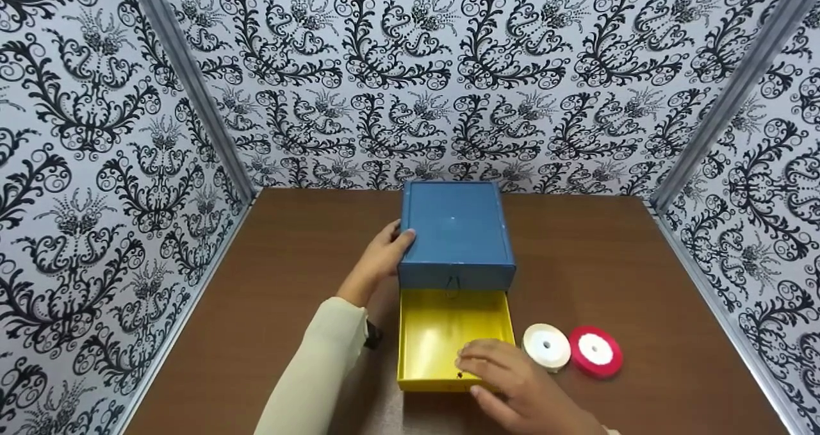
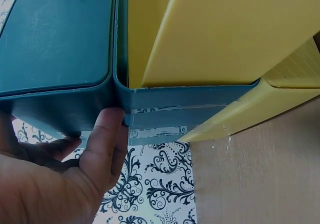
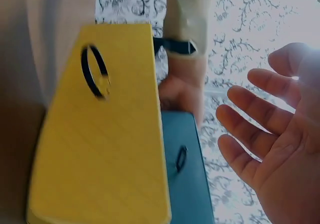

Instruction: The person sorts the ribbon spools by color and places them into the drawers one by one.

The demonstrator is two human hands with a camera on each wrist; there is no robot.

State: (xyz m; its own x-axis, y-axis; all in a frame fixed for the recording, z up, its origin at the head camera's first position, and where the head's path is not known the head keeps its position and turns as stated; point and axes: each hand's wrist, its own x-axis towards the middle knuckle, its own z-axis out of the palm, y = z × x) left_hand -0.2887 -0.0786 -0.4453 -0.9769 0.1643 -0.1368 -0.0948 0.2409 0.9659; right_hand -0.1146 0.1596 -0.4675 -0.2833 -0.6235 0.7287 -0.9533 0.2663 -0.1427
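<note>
A blue drawer box (image 1: 456,220) stands on the brown table, its front bearing a dark loop pull (image 3: 181,158). Below that front, a yellow drawer (image 1: 426,332) is pulled out, its bare inside showing from above. The drawer's front has a black loop (image 3: 94,71). My left hand (image 1: 382,254) rests against the box's left side, with fingertips (image 2: 111,118) at a blue edge. Over the drawer's front right corner hovers my right hand (image 1: 512,380), holding nothing. Its fingers (image 3: 252,111) are spread and loosely bent, apart from the black loop in the right wrist view.
Right of the drawer lie a cream ribbon spool (image 1: 546,347) and a red ribbon spool (image 1: 596,352), side by side. Patterned panels (image 1: 423,82) enclose the table (image 1: 307,243) at the back and both sides. The box stands close to the back panel.
</note>
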